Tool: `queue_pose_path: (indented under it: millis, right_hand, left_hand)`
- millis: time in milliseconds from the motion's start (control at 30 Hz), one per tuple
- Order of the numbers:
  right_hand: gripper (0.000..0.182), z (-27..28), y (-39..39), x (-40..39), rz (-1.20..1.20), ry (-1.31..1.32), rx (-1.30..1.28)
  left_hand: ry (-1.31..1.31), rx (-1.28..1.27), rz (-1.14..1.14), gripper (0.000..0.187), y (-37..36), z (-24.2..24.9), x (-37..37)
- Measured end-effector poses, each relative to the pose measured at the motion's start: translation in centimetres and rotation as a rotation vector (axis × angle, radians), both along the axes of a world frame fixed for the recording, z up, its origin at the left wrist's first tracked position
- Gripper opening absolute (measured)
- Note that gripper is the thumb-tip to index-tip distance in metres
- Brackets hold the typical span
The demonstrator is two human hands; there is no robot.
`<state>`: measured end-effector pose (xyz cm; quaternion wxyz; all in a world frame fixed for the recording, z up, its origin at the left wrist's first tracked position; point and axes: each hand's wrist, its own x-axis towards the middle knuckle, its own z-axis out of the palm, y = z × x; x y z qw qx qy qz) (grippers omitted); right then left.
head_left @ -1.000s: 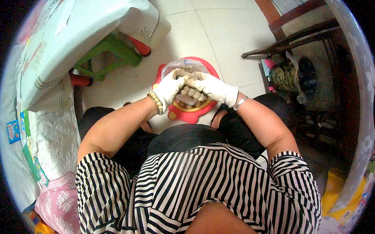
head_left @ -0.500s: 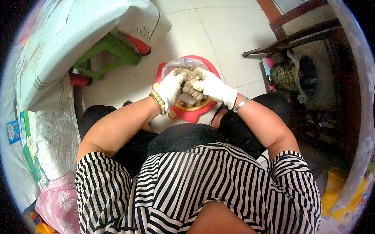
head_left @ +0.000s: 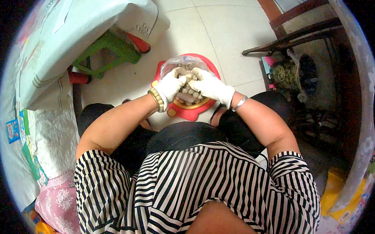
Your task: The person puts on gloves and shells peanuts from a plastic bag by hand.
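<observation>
My left hand and my right hand both wear white gloves with soiled, beige-looking fingertips. Their fingers are pinched together and meet over a clear plastic bag. Inside the bag lie many small, rounded beige-brown pieces, whose kind I cannot make out. Whatever sits between my fingertips is too small and too hidden to name. Beneath the bag is a red stool or basin-like base with yellow parts, standing between my feet.
A cloth-covered table is at the left, with a green stool under it. On the right are a dark wooden frame and a patterned round object. Pale floor tiles lie ahead.
My hands have moved slightly, their fingertips drawing closer together over the bag. A larger cluster of pieces seen between them before is now less raised. The bag stays on the red base.
</observation>
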<state>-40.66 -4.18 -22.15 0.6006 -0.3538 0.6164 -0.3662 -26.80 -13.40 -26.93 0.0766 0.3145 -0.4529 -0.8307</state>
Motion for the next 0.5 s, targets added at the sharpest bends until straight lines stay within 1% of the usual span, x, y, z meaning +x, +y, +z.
queue_pose_path:
  millis: [33,100,167,200,233,267,333,367,433,500]
  right_hand:
    - [0.017,0.1,0.0,0.0,-0.008,-0.018,-0.010]
    - [0.017,-0.7,0.1,-0.1,-0.013,-0.017,-0.053]
    - [0.016,-0.7,0.1,-0.2,-0.014,-0.018,-0.097]
    - [0.016,-0.1,0.1,-0.4,0.018,-0.050,0.000]
    - [0.016,0.5,0.0,-0.5,0.051,-0.081,0.097]
    - [0.016,0.9,-0.1,-0.4,0.054,-0.082,0.098]
    - [0.023,1.6,-0.2,-0.4,0.046,-0.047,0.104]
    - [0.023,1.8,-0.3,-0.5,0.046,-0.046,0.105]
    - [0.023,1.9,-0.5,-0.7,0.096,-0.008,0.126]
    - [0.021,0.7,-0.4,-0.6,0.063,-0.005,0.075]
  left_hand:
    - [0.021,0.123,0.060,0.032,0.2,0.5,0.0]
    - [0.019,0.149,0.037,0.030,0.2,0.7,0.2]
    - [0.174,0.374,0.005,0.028,0.1,1.0,0.3]
    - [0.173,0.374,0.007,0.028,-0.1,1.1,0.4]
    - [0.199,0.438,-0.035,0.027,-0.4,1.2,0.4]
    - [0.227,0.503,-0.078,0.026,-0.5,1.2,0.4]
    - [0.191,0.482,-0.042,0.026,-0.4,1.2,0.2]
    - [0.154,0.463,-0.007,0.027,-0.4,1.3,0.2]
    - [0.171,0.453,-0.042,0.027,-0.7,1.3,0.4]
    - [0.186,0.442,-0.074,0.027,-0.9,1.7,0.4]
